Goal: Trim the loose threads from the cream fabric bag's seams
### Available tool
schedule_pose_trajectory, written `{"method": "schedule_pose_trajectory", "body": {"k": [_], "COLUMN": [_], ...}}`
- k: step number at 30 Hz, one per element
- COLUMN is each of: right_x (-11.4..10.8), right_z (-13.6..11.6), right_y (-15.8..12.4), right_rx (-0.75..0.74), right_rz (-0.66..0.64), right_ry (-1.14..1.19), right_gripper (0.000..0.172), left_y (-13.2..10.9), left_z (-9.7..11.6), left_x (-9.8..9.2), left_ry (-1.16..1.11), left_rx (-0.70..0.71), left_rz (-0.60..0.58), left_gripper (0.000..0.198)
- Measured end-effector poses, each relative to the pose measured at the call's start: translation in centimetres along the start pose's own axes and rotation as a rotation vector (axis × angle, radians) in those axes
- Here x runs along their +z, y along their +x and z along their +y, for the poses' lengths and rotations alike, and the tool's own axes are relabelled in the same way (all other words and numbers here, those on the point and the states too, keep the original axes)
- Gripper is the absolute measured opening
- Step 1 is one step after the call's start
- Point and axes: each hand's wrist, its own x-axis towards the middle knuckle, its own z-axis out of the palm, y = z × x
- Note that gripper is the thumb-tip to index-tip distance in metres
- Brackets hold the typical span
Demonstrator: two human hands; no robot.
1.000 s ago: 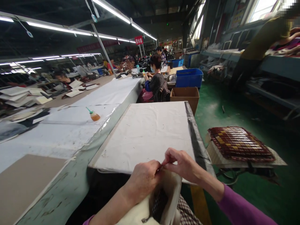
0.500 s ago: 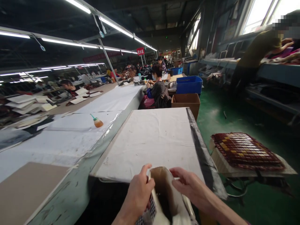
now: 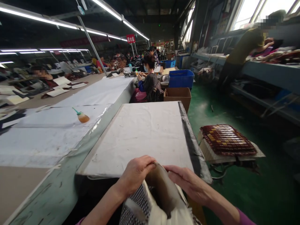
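An open-topped, bag-like fabric piece (image 3: 164,190) is at the near edge of the white-covered table, its mouth facing up. Black-and-white checked cloth covers its left side; cream material and a brown inner wall show at the opening. My left hand (image 3: 136,173) pinches the far rim, thumb inside and fingers over the top. On the right of the same rim, my right hand (image 3: 185,179) is closed on the edge, its fingers pointing toward the left hand. The lower part of the piece runs out of view.
The white-covered table (image 3: 145,131) lies ahead. A glue bottle (image 3: 83,117) with a green nozzle lies on the long bench at left. On the right, a stool carries a woven cushion (image 3: 228,139). Beyond stand a cardboard box (image 3: 177,94), a blue bin (image 3: 181,78) and a seated person (image 3: 151,81).
My hands have come closer together at the far rim, the left moving from the side to the top. More checked cloth shows. The view has shifted slightly right.
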Motion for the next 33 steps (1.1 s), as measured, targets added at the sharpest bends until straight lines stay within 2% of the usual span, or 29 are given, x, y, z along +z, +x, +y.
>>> {"method": "schedule_pose_trajectory", "body": {"k": [2,6,11,14,17,21,23,25,30,33], "right_x": [0.5,1.5,1.7,1.3,0.1,-2.2,-2.7,-2.4,0.1,0.9], "right_z": [-0.8,-1.8,-1.0,0.4,0.6,-1.0,-1.3,-0.7,2.1,2.5], "right_y": [-1.0,-2.2,-2.1,-2.0,-1.8,-0.5,0.5,1.6,3.2,3.5], "right_rx": [0.068,0.249,0.351,0.315,0.200,0.108,0.094,0.102,0.135,0.133], "right_rz": [0.023,0.055,0.073,0.106,0.106,-0.033,-0.131,-0.173,-0.059,-0.035], "right_ry": [-0.004,-0.206,-0.405,-0.504,-0.500,-0.371,-0.312,-0.306,-0.395,-0.382], "right_gripper": [0.042,0.024,0.017,0.023,0.025,0.023,0.021,0.021,0.026,0.025], "left_y": [0.5,0.9,1.3,1.3,0.7,-0.8,-1.6,-2.3,-3.1,-3.1], "left_z": [-0.1,0.2,0.7,1.0,1.7,2.8,2.7,2.0,-0.7,-1.3], "left_x": [0.5,0.9,0.4,-0.3,-1.6,-3.8,-4.3,-4.0,-2.4,-2.3], "left_ry": [0.068,0.246,0.314,0.262,0.191,0.074,0.040,0.071,0.178,0.178], "left_rx": [0.000,-0.034,-0.002,-0.008,-0.052,-0.164,-0.213,-0.232,-0.305,-0.303], "left_rz": [0.020,0.002,-0.066,-0.094,-0.103,-0.114,-0.141,-0.147,-0.086,-0.077], "left_gripper": [0.022,0.027,0.026,0.018,0.018,0.016,0.015,0.013,0.010,0.009]}}
